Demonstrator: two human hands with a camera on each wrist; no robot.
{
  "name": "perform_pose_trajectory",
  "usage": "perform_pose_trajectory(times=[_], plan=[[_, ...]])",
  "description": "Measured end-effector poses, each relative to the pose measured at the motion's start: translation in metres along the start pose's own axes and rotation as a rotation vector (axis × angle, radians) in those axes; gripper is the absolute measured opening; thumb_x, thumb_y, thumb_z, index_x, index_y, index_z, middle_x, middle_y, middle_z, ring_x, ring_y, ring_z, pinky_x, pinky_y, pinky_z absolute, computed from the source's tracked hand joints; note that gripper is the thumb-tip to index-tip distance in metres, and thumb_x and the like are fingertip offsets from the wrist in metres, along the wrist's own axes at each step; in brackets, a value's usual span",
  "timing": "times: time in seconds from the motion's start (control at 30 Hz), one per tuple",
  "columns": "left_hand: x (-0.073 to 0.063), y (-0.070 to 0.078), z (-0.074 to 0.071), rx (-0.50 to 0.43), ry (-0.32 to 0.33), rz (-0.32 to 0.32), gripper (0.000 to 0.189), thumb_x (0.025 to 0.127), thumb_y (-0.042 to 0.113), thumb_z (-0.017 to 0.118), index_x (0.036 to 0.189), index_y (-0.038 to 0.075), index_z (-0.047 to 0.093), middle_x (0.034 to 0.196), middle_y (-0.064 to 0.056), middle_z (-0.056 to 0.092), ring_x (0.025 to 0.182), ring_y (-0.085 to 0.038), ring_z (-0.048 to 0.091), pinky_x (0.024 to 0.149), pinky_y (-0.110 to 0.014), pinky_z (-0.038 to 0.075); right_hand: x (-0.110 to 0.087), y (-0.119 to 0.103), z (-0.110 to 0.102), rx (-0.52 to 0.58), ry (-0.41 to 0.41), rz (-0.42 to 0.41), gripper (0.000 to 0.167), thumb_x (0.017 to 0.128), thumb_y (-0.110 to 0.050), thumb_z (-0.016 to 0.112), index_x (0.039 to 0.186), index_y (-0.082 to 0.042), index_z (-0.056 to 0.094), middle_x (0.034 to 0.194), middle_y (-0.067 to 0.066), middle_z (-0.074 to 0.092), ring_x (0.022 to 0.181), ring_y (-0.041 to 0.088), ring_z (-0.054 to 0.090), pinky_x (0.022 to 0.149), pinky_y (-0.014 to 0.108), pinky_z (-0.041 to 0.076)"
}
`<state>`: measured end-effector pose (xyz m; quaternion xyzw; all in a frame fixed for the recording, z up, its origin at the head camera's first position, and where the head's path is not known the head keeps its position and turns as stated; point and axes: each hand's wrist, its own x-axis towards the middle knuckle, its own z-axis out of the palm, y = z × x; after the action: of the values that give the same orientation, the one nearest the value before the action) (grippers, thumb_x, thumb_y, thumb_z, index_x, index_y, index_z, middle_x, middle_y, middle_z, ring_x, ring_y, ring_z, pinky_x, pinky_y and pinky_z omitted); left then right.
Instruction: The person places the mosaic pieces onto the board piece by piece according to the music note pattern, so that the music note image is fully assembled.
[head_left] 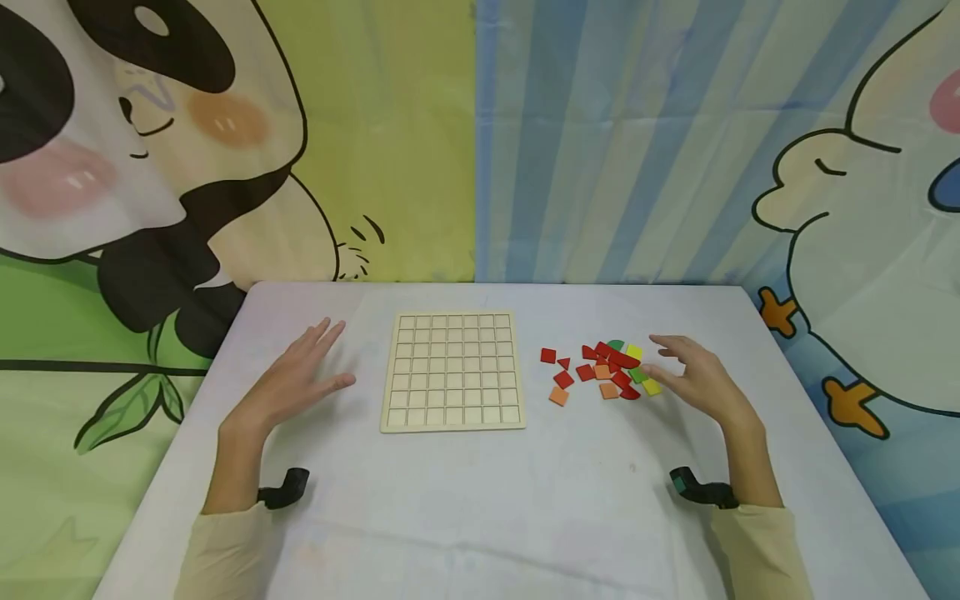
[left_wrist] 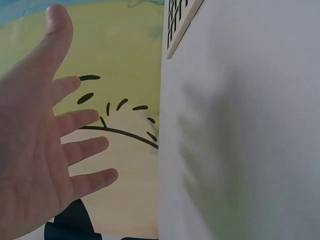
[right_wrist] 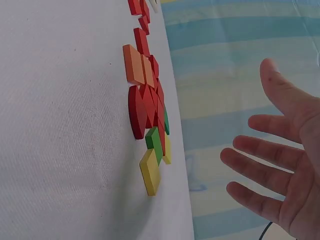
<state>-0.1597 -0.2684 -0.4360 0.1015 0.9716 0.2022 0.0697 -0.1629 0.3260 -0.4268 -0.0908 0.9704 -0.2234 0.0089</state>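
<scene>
A square wooden grid board [head_left: 453, 431] lies flat in the middle of the table. Right of it is a loose pile of small flat blocks [head_left: 585, 372] in red, orange, green and yellow, some square, some triangular or curved. My left hand [head_left: 296, 379] hovers left of the board, fingers spread and holding nothing; a corner of the board [left_wrist: 181, 30] shows in the left wrist view. At the pile's right side, my right hand [head_left: 697, 375] is held above the table with its fingers apart and nothing in them. A yellow block [right_wrist: 150, 172] lies nearest to it.
The table [head_left: 480, 517] has a white cloth with a crease along the front. Behind it hangs a cartoon-printed curtain [head_left: 600, 142]. Both wrists carry a black camera mount, the left mount [head_left: 285, 488] and the right mount [head_left: 701, 488].
</scene>
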Motion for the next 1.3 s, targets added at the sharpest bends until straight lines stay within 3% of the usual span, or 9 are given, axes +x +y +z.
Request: perform_pose_trajectory(times=[0.17, 0.4, 0.67, 0.8, 1.3], plan=[[0.003, 0.003, 0.008, -0.039, -0.042, 0.053, 0.091, 0.086, 0.060, 0.062, 0.156, 0.033, 0.010, 0.165, -0.008, 0.010, 0.149, -0.042, 0.015, 0.111, -0.070, 0.022, 0.000, 0.001, 0.001, 0.061, -0.046, -0.036, 0.058, 0.090, -0.031, 0.069, 0.135, 0.002, 0.053, 0.129, 0.026, 0.057, 0.106, 0.041, 0.064, 0.085, 0.053, 0.056], [0.004, 0.014, 0.016, -0.072, -0.066, 0.135, 0.095, 0.081, 0.053, 0.072, 0.156, 0.030, 0.018, 0.163, -0.011, 0.017, 0.148, -0.039, 0.021, 0.114, -0.064, 0.026, 0.001, 0.005, 0.006, 0.073, -0.113, -0.058, 0.048, 0.089, -0.020, 0.071, 0.128, 0.005, 0.058, 0.115, 0.023, 0.065, 0.095, 0.034, 0.066, 0.078, 0.045, 0.059], [0.008, 0.019, 0.025, -0.038, -0.076, 0.184, 0.105, 0.071, 0.049, 0.082, 0.155, 0.024, 0.024, 0.161, -0.012, 0.025, 0.145, -0.038, 0.029, 0.113, -0.060, 0.031, 0.004, 0.006, 0.011, 0.070, -0.190, 0.022, 0.038, 0.089, -0.022, 0.070, 0.117, 0.002, 0.064, 0.101, 0.014, 0.067, 0.089, 0.024, 0.059, 0.073, 0.029, 0.056], [0.009, 0.021, 0.029, -0.013, -0.080, 0.228, 0.106, 0.070, 0.049, 0.082, 0.155, 0.021, 0.026, 0.160, -0.015, 0.027, 0.144, -0.039, 0.032, 0.113, -0.059, 0.033, 0.005, 0.005, 0.012, 0.073, -0.204, 0.040, 0.037, 0.089, -0.022, 0.070, 0.117, 0.002, 0.064, 0.100, 0.014, 0.067, 0.089, 0.024, 0.059, 0.073, 0.030, 0.056], [0.010, 0.026, 0.036, -0.026, -0.095, 0.282, 0.102, 0.068, 0.046, 0.083, 0.152, 0.017, 0.033, 0.158, -0.016, 0.031, 0.142, -0.040, 0.035, 0.111, -0.059, 0.036, 0.006, 0.004, 0.015, 0.054, -0.243, 0.062, 0.030, 0.089, -0.015, 0.069, 0.115, 0.001, 0.066, 0.099, 0.013, 0.067, 0.090, 0.024, 0.058, 0.077, 0.035, 0.056]])
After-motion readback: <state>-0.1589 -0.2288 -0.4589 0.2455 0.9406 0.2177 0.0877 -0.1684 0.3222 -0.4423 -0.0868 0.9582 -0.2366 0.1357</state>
